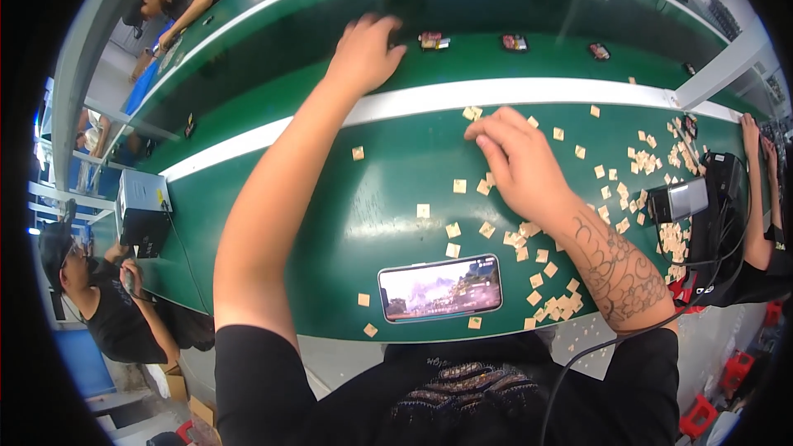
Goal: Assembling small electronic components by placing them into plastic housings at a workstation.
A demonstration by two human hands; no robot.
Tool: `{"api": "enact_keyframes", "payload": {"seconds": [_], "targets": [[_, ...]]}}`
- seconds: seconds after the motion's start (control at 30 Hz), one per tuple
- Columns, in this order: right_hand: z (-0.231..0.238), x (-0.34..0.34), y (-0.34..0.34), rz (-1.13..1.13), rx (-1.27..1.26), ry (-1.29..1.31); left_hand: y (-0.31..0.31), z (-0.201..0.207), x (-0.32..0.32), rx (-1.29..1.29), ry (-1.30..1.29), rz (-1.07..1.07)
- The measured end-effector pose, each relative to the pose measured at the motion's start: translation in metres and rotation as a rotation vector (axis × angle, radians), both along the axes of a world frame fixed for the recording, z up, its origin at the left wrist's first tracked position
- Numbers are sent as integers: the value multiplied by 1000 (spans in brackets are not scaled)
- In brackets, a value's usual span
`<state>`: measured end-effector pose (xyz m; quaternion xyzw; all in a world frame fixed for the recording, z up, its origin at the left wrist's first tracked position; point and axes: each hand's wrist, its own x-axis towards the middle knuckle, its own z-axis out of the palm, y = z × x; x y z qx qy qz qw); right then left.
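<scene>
My left hand (364, 54) reaches past the white rail (462, 96) over the green belt behind it. Its fingers are bent and blurred, the thumb held away from them; whether anything lies under them is hidden. To its right on the belt sits a small dark packaged item with red and pale parts (434, 41). My right hand (516, 157) hovers over the green tabletop with fingers curled in and thumb close to them; what they hold, if anything, I cannot make out. Just beyond its fingertips are small cream square pieces (472, 113).
A phone (441, 288) showing a bright picture lies near the front edge. Many cream squares (565, 307) scatter rightward, by a black device with a screen (679, 199) and cable. More packaged items (514, 42) line the belt. A box (143, 202) stands left; other people work around.
</scene>
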<state>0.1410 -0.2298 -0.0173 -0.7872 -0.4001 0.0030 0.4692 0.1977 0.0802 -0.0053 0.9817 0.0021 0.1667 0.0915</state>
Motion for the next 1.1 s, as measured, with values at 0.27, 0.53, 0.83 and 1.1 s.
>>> {"api": "enact_keyframes", "payload": {"seconds": [0.27, 0.53, 0.83, 1.1], "targets": [[-1, 8, 0, -39, 21, -60, -31, -16, 48, -66, 15, -392], [8, 1, 0, -6, 154, -8, -87, 8, -89, -347, 167, -485], [24, -17, -2, 244, -200, -78, -75, 2, -176, -538, 234, -365], [53, -32, 4, 198, -604, -533, -80, -3, -181, -467, 128, -349]]}}
